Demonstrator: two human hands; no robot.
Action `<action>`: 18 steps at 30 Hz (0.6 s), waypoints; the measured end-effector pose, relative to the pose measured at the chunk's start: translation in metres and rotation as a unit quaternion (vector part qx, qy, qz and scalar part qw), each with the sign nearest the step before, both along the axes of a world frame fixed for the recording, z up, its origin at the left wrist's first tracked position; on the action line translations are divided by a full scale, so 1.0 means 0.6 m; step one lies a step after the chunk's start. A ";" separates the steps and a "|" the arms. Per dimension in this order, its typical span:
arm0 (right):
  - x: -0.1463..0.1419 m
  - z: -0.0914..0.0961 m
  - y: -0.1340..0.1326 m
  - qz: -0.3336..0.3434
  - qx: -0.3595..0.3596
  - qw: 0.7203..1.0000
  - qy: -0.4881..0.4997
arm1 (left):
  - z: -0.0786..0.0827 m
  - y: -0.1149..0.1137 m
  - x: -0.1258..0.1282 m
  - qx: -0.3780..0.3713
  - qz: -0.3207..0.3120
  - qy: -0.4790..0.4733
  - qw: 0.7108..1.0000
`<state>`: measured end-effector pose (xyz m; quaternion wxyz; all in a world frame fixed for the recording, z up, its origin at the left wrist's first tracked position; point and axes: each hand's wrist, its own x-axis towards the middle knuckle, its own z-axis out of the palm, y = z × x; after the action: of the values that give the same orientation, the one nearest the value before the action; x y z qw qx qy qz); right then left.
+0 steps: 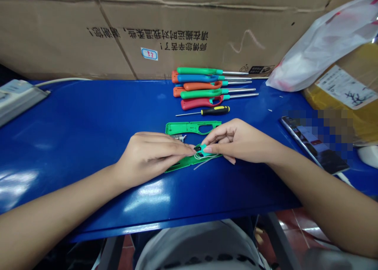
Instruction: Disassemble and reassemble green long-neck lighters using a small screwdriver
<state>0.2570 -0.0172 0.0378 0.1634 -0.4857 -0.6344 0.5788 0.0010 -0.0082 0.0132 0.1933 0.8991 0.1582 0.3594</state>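
Observation:
Over the middle of the blue table, my left hand and my right hand meet at a small teal trigger piece with a black part on its left end. My right thumb and fingers pinch the teal piece. The left fingertips are closed against the black end. Beneath lies one green lighter handle half, partly hidden by my left hand, with thin pale wires around the piece. The other green handle half lies just behind. Between the halves, a small metallic part shows past my left fingers.
Behind are a screwdriver and several long-necked lighters in a stack. A cardboard box backs the table. A power strip is at left; a phone, plastic bag and taped parcel are at right.

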 end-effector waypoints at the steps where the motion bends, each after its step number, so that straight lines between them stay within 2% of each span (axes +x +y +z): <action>1: 0.001 -0.001 0.000 0.003 0.001 1.000 0.001 | 0.000 0.000 0.000 0.000 0.000 0.000 1.000; 18: 0.006 -0.004 0.000 0.018 0.013 1.000 0.002 | 0.004 -0.002 0.000 0.000 0.008 0.006 1.000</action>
<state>0.2608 -0.0172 0.0353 0.1602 -0.4709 -0.6501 0.5744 0.0007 -0.0092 0.0155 0.1891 0.8998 0.1667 0.3561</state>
